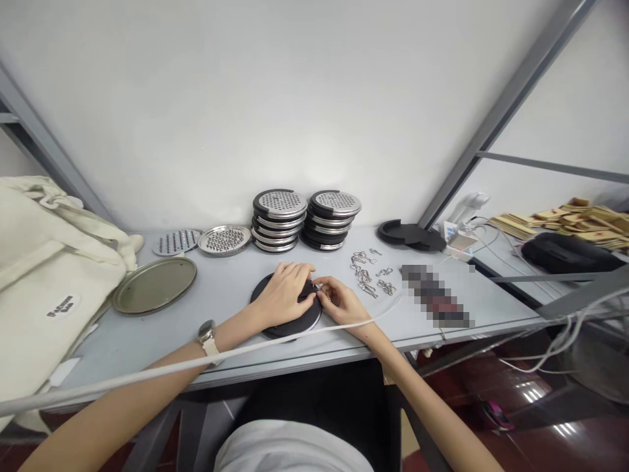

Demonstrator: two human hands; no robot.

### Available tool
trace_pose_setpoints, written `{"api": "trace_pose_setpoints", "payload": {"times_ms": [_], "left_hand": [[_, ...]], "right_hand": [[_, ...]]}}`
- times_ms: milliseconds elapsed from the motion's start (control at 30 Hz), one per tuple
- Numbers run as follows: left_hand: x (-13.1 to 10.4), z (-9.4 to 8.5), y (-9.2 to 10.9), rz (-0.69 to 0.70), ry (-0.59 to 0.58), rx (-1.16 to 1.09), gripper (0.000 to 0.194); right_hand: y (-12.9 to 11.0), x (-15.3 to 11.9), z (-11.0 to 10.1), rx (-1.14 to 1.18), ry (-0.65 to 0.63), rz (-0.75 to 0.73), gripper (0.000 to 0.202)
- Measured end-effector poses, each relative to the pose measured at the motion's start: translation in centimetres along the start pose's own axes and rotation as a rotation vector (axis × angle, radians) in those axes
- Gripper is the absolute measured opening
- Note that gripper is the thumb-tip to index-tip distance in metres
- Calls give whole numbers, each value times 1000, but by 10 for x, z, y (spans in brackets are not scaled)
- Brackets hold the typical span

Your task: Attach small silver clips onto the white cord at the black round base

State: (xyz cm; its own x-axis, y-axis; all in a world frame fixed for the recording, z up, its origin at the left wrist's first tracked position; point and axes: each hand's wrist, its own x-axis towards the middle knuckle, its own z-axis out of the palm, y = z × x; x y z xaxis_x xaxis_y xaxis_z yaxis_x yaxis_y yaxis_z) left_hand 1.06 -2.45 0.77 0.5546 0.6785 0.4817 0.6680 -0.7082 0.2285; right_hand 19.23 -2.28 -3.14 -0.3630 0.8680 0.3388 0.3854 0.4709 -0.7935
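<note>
A round black disc (pixel 289 322) with a shiny rim lies on the table in front of me. My left hand (pixel 286 292) rests over its top, with fingers curled at the far right edge and the thumb pressed toward them. At that same edge, my right hand (pixel 343 303) pinches a small metal clasp (pixel 315 286), partly hidden by the fingertips. Several similar loose metal clasps (pixel 363 275) lie scattered to the right of my hands. Behind the disc stand two stacks of round metal graters, a left stack (pixel 279 219) and a right stack (pixel 334 216), with black parts.
Further left are a flat greenish round lid (pixel 154 285), a grater plate (pixel 225 240) and another perforated plate (pixel 175 242). A cream bag (pixel 59 275) fills the left side. Black holders (pixel 410 235) lie at back right. A white cable (pixel 255 346) crosses the view before my arms.
</note>
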Motion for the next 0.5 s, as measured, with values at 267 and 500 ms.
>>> {"api": "trace_pose_setpoints", "payload": {"times_ms": [267, 500], "left_hand": [[1, 0, 0, 0, -7, -5, 28], [0, -1, 0, -3, -20, -31, 27]], "right_hand": [[-3, 0, -2, -20, -31, -11, 23], [-3, 1, -2, -26, -26, -31, 22]]}}
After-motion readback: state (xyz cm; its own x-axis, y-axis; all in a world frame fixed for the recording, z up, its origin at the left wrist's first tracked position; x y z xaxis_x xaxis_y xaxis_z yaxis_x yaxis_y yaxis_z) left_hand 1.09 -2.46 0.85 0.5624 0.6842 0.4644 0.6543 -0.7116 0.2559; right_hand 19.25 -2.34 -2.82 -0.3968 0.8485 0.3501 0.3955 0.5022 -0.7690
